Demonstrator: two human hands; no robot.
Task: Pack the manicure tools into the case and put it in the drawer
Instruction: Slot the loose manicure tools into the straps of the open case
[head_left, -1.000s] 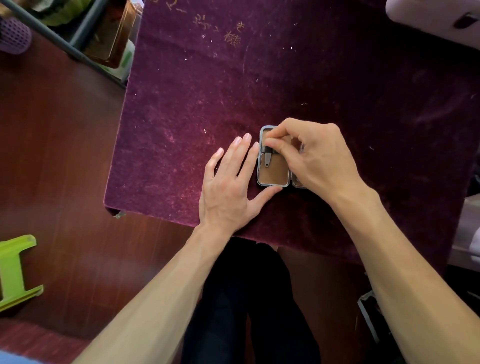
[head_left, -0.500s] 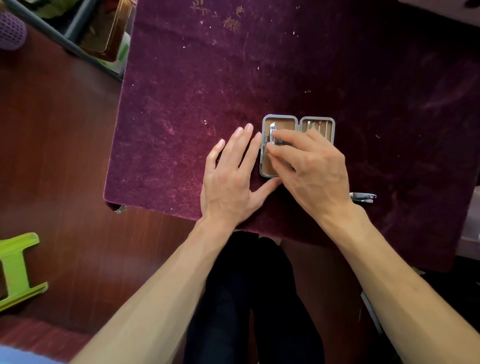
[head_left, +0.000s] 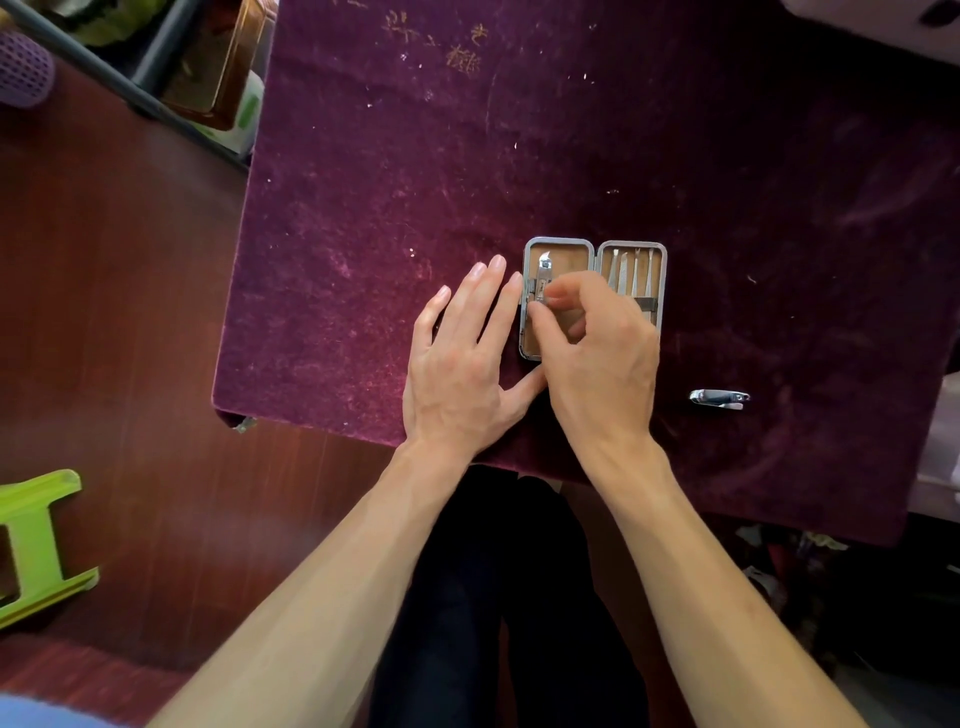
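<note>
In the head view, the left hand (head_left: 462, 364) lies flat on the cloth just left of the case (head_left: 571, 260). Its fingers are straight and together, their tips sit against the case's left rim, and the thumb reaches toward its near corner, seemingly bracing it. The right hand (head_left: 597, 358) comes over the near part of the case with its fingers curled. Thumb and forefinger appear to pinch the lower end of a steel clipper (head_left: 543, 275), though the hand is a little blurred. The case lies open and flat on the purple velvet cloth (head_left: 467, 182), both tan-lined halves facing up. The steel clipper lies lengthwise in the left half, next to the left rim, and seems to sit under the holding strap there. Three slim tools (head_left: 631, 270) are already lined up in the right half. A loose nail clipper (head_left: 719, 399) lies on the cloth right of the case and nearer the person, well apart from both hands. Packing looks well advanced. By my reading, what remains is to finish seating this clipper, stow the loose one, close the case and put it in a drawer; no drawer is in view. A green stool (head_left: 36, 540) stands on the floor far left of the case.
</note>
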